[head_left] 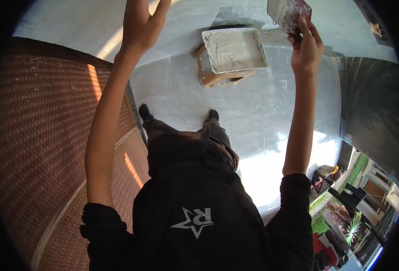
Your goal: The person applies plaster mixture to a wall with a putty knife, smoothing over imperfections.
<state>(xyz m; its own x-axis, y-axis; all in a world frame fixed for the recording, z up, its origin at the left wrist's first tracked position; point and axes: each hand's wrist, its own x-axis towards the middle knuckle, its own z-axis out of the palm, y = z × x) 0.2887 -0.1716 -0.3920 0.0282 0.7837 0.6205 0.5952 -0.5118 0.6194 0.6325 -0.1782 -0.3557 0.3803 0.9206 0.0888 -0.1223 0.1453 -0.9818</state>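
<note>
the pale wall (186, 18) stood beyond a stool (215, 80) bearing a tray (240, 71) of paste (235, 49). the left hand (140, 27) spread its thumb, though its fingertips' state was impossible to tell. the right hand (307, 47) pinched 1 smeared scraper (290, 11) near the wall; steady, even pressure seemed wise.

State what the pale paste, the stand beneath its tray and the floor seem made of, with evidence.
Paste: perhaps plaster or filler, matte, creamy; it holds smeared ridges.
Stand: possibly rattan or wood, tan; rounded, curved parts.
Floor: probably ceramic tile, satin grey; straight joints, soft sheen.
</note>
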